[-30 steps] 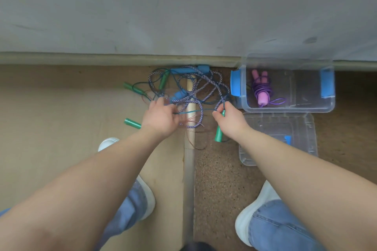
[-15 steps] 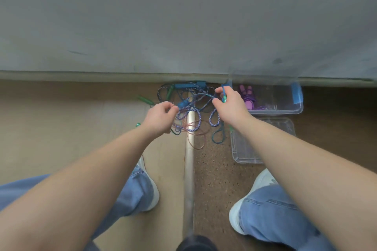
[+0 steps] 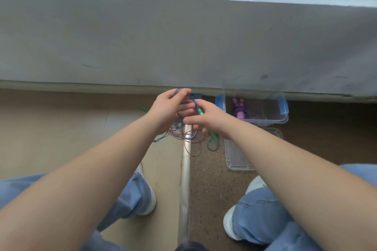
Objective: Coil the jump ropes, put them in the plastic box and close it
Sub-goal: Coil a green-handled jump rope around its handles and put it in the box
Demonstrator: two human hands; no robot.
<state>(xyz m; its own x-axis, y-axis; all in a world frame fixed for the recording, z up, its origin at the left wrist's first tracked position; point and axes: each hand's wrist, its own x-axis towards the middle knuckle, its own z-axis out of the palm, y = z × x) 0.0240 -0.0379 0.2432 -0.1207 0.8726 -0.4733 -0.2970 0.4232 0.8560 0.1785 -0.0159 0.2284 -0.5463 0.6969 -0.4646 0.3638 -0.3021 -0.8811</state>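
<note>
My left hand [image 3: 167, 108] pinches a dark blue-green cord [image 3: 179, 90] lifted above the tangle. My right hand [image 3: 210, 117] grips a green handle [image 3: 213, 135] of the same jump rope, with the cord running up from its top end to the left hand. Under both hands a tangle of ropes [image 3: 183, 134] lies on the floor, mostly hidden; another green handle [image 3: 143, 108] sticks out to the left. The clear plastic box [image 3: 263, 121] with blue clips stands by the wall at the right, a coiled purple jump rope [image 3: 239, 110] inside it. Its clear lid [image 3: 234, 157] lies in front of it.
A grey wall [image 3: 183, 47] runs across the back. A metal floor strip [image 3: 185, 179] divides beige flooring from brown speckled flooring. My feet in white shoes [image 3: 232, 224] stand on either side of the strip.
Both hands have risen from the tangle and come together. The right hand has lifted the green handle off the floor, and the left hand has pulled the cord upward. The head has tilted up.
</note>
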